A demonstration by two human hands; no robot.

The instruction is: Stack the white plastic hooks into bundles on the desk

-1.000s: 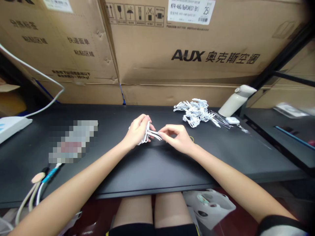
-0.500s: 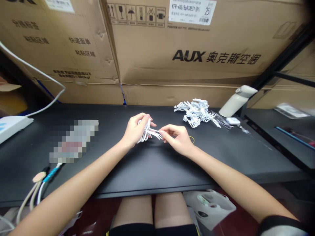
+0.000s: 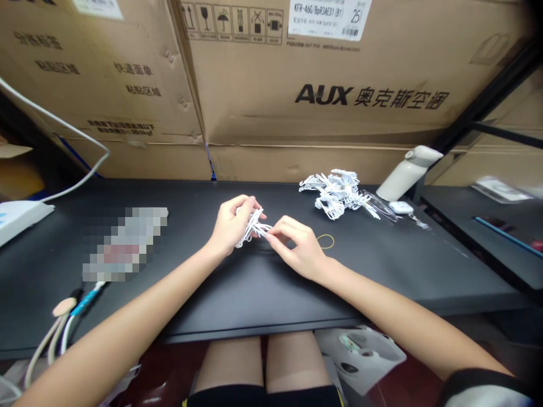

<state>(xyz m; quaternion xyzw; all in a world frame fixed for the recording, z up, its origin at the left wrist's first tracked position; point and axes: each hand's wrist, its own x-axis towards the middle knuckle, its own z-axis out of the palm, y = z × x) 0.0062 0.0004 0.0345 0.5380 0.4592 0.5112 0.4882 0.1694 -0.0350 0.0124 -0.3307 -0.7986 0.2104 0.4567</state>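
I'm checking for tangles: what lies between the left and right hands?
The head view shows white strands there, gripped by the left hand, their ends pinched by the right hand.

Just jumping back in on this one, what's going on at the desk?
A person is handling a bunch of thin white pieces above the black desk. The left hand grips the bunch, while the right hand pinches the ends sticking out of it. A yellow loop lies beside the right hand. Farther back is a pile of similar white pieces, near a pale bottle.
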